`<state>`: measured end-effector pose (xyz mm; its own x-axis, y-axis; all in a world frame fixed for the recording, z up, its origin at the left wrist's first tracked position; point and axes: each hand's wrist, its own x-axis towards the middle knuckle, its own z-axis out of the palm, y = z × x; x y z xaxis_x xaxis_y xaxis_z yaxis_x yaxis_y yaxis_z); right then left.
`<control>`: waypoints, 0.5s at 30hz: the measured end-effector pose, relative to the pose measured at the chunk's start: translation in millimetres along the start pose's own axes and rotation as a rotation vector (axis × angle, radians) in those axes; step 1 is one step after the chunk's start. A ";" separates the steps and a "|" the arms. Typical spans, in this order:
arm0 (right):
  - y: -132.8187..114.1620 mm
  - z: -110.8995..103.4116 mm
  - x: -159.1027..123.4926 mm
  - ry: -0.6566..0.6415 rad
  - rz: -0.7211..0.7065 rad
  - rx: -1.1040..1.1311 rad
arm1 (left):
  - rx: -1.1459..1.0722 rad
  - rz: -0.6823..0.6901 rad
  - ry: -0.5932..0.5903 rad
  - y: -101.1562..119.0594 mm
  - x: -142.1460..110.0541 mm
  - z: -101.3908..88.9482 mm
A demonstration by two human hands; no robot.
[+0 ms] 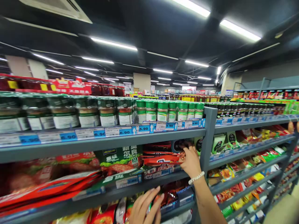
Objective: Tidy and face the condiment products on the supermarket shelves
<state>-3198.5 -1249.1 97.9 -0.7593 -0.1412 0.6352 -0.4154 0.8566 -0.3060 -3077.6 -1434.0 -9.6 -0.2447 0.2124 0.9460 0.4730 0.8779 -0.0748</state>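
My right hand (pixel 191 158), with a beaded bracelet (pixel 196 178) at the wrist, reaches into the second shelf. Its fingers are bent round the right end of a stack of flat red seasoning packets (pixel 161 159); the fingertips are partly hidden there. A dark packet (pixel 176 145) stands just behind them. Lower down, my left hand (pixel 147 207) has its fingers stretched out and holds nothing. It is in front of the lower shelf, near dark red packets (pixel 170 196). Green food packets (pixel 119 158) stand left of the red stack.
Green-capped spice jars (pixel 163 111) line the top shelf above blue price tags (pixel 143 128). A grey upright post (pixel 208 140) is close to my right forearm. Large red packets (pixel 53 186) stick out at left. Further shelving with bagged goods (pixel 235 186) extends right.
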 end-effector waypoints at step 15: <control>-16.8 17.7 -4.2 0.082 -0.260 0.558 | 0.176 -0.328 0.004 8.3 30.3 22.0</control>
<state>-3197.2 -1271.7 87.8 -0.5660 -0.2532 0.7846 -0.7978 0.4078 -0.4440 -3099.7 -1410.9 11.5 -0.3553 -0.0937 0.9301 0.2176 0.9593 0.1798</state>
